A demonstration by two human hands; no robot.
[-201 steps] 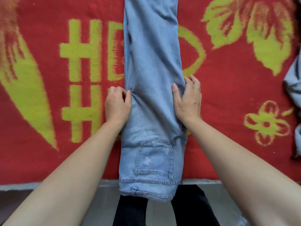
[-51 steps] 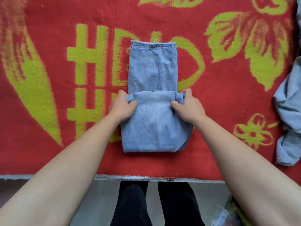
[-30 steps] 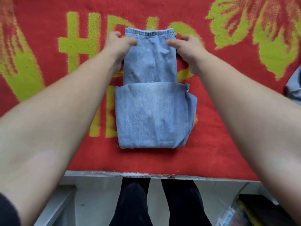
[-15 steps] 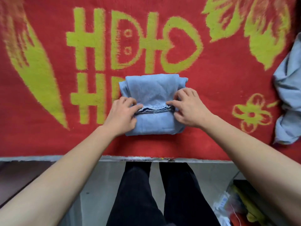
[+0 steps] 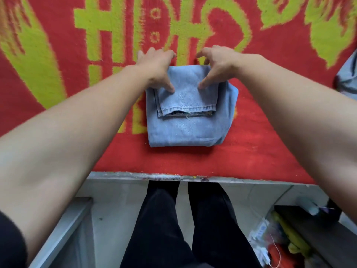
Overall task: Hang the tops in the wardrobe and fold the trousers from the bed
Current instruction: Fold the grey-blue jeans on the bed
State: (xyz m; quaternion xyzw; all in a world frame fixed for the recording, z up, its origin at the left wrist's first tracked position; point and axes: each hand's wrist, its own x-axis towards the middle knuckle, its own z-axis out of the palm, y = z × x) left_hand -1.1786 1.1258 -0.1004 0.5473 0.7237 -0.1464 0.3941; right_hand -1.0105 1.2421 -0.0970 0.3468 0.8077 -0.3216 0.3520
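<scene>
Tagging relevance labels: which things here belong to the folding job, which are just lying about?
Job: folded jeans, left hand and right hand gripping them, blue garment at right (probably).
Lying about: floor clutter, red blanket (just the surface).

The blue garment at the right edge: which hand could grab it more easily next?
Probably the right hand: it holds the folded jeans at their right side, nearer the blue garment. The left hand would have to cross over the jeans.
</scene>
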